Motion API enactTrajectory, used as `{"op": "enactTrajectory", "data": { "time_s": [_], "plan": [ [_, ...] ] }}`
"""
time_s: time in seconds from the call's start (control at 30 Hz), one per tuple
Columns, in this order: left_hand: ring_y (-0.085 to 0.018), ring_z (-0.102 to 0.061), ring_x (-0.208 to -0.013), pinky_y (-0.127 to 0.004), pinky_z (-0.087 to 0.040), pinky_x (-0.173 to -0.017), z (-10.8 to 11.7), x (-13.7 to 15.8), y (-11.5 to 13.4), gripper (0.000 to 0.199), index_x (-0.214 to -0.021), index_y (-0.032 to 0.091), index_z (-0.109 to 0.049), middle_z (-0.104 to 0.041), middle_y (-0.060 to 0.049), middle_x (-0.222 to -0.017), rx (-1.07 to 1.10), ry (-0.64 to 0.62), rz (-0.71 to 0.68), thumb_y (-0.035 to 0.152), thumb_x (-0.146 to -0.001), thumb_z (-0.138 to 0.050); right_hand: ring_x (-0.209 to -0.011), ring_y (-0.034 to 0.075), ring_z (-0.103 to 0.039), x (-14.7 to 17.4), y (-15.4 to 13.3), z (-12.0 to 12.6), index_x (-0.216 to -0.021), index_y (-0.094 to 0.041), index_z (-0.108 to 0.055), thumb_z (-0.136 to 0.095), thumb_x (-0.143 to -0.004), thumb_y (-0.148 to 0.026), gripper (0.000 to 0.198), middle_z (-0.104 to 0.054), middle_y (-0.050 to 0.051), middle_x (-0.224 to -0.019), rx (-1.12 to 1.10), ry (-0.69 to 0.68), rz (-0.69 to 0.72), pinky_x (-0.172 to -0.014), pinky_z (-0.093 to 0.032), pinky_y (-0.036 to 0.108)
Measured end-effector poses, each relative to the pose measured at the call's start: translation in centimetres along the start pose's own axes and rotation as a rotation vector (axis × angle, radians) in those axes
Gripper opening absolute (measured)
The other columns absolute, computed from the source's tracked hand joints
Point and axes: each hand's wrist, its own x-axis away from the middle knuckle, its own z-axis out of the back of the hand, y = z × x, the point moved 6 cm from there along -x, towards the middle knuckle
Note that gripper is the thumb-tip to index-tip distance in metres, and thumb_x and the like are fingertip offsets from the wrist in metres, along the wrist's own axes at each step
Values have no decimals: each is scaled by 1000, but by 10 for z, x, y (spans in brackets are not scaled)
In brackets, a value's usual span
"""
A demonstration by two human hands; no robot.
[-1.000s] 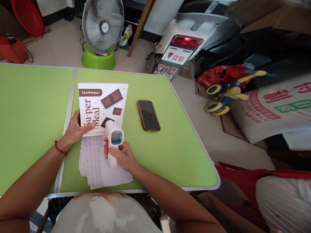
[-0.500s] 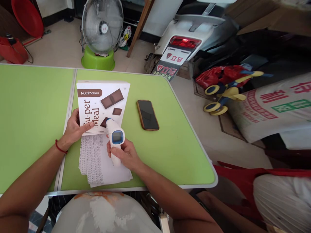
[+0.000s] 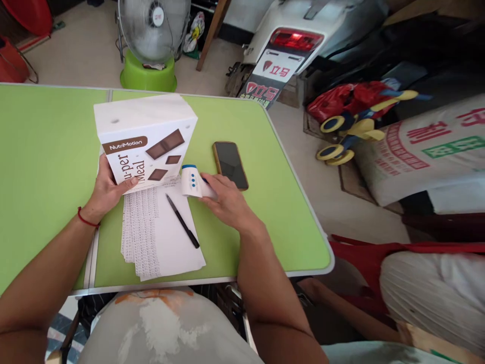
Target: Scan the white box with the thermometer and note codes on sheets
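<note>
My left hand [image 3: 109, 187] grips the lower left edge of a white NutriMotion box [image 3: 151, 146], its thumb across the printed front. The box is tilted, so its plain top side shows. In my right hand [image 3: 227, 199] is a white infrared thermometer [image 3: 192, 181], lying on its side with its blue-dotted face up, just right of the box's lower corner. Below the box lies a fanned stack of handwritten paper sheets [image 3: 166, 253], and a black pen [image 3: 182, 222] rests across it. A smartphone [image 3: 231, 164] in a brown case lies beyond my right hand.
The green folding table [image 3: 273, 227] has a metal rim and a seam on the left. Behind it stand a fan [image 3: 153, 30] on a green stool [image 3: 147, 76] and a white scooter [image 3: 288, 40]. To the right are a printed sack [image 3: 428, 151] and another person's arm [image 3: 341, 303].
The box has tipped so its top side shows and shifted left. The thermometer has turned sideways and moved up and right with my right hand, uncovering the pen on the papers.
</note>
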Motion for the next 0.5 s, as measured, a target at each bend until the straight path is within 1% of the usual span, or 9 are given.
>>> {"op": "enactTrajectory", "data": {
  "time_s": [0.13,0.23,0.3,0.37,0.43,0.5],
  "plan": [
    [-29,-60,-118,-52,-52,-102,-3,-1,-2,68,-130,23,-40,-59,-11,-127,-32,-65,6,34,-77,-82,-108,35,-55,-2,0,-17,-139,-16,-49,-48,-93,-31,49,-61,19,-120,149,-20,4,-87,-47,49],
    [-30,-60,-118,-53,-51,-102,-4,-2,-2,70,-132,23,-38,-59,-11,-128,-32,-102,31,36,-78,-80,-105,35,-54,-3,-3,-23,-140,-15,-47,-46,-94,-31,48,-61,19,-119,163,-22,30,-87,-47,50],
    [-30,-59,-119,-54,-51,-101,-4,-3,-1,66,-131,22,-40,-59,-12,-129,-52,-116,37,39,-80,-79,-104,35,-54,-3,-4,-26,-140,-16,-47,-46,-94,-31,48,-60,19,-117,150,-25,52,-89,-47,51],
    [-31,-59,-118,-54,-52,-99,-4,-4,0,60,-126,21,-43,-58,-12,-128,-104,-139,30,43,-81,-77,-103,34,-54,-4,-5,-25,-139,-17,-48,-47,-94,-31,47,-61,18,-116,143,-25,60,-89,-47,51],
    [-30,-59,-117,-52,-53,-95,-3,-5,1,57,-124,20,-44,-57,-13,-127,-190,-152,8,48,-84,-73,-105,34,-54,-4,-9,-20,-137,-17,-50,-49,-92,-27,46,-61,18,-117,148,0,65,-90,-47,52],
    [-30,-52,-124,-51,-50,-95,-4,-6,5,54,-126,21,-39,-53,-13,-129,-355,-191,-42,54,-90,-61,-109,34,-54,-3,-18,-9,-133,-17,-52,-50,-89,-22,44,-59,19,-122,144,65,83,-92,-47,52]
  ]
}}
